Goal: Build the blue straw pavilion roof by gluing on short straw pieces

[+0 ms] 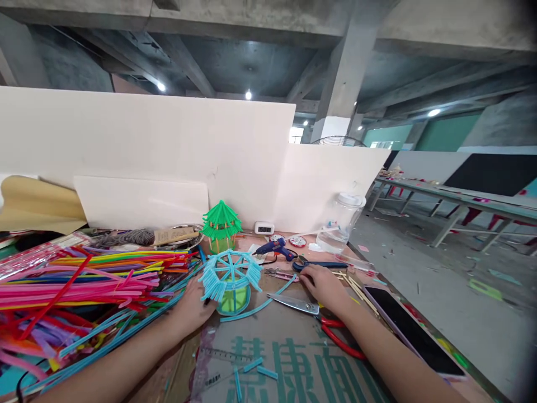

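Only the head view here, so here goes. Left hand (193, 302) is up against the left side of the little blue-roofed model (232, 267), which sits around the middle of the surface (180, 369). Its fingertips are partly hidden, so I can't tell if they're actually gripping. Right hand (323, 284) is well apart from it, palm down, fingers bent, closer to the surface's right edge; can't tell whether it's pinching anything. The curved blue strip (264, 305) runs from the model's base toward those fingers, and the red-handled scissors (296, 304) lie just left of that wrist, blades pointing at the model.

Toward the far edge there's a green tower model (221, 221), a white digital timer (264, 228), a blue glue gun (274, 247) and, at the far right corner, a clear jar (340, 224) with a white lid. Phone (413, 330) and some thin wooden sticks (361, 294) are along the right edge. Left side is a big pile of colourful pipe cleaners (84, 280). Nearer the near edge: a clear ruler (229, 354) and snipped blue bits (267, 372).
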The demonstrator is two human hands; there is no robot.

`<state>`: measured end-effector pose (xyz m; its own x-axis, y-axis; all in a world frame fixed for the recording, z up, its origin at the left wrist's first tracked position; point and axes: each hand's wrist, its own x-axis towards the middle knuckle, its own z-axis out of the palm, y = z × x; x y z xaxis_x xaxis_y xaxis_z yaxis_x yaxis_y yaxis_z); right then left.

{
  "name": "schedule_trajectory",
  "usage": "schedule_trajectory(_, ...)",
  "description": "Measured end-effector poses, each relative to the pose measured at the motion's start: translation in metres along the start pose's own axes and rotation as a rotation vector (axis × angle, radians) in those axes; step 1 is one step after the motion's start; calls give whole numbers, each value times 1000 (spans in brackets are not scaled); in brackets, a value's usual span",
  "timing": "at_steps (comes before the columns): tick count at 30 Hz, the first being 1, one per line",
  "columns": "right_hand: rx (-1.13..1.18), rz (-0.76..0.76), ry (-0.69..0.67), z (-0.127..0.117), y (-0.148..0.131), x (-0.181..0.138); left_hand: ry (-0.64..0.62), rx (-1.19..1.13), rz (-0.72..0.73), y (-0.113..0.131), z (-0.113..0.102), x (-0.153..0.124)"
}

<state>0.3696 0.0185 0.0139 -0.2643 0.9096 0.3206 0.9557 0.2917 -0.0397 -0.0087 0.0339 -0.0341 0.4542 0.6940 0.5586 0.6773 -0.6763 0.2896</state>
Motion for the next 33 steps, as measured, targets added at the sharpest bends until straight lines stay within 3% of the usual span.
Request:
schedule_trajectory(10, 13, 36, 5, -2, -7, 1, -58, -78, -22, 1, -6, 4)
schedule_trajectory(19, -20, 9, -21, -2, -10, 1, -38, -148, 8, 3, -7, 2)
schedule_trajectory(22, -12, 9, -29, -11, -6, 3, -48, -179, 3, 3, -8, 2)
schedule_trajectory(27, 48, 173, 43, -47, 7, 13, -59, -171, -25, 5, -10, 2)
schedule_trajectory(30, 102, 211, -67, -58, 12, 21, -63, -149, -34, 6, -11, 2)
schedule_trajectory(33, 103, 267, -124, -51, 11, 31, -70, -156, -31, 5, -11, 3)
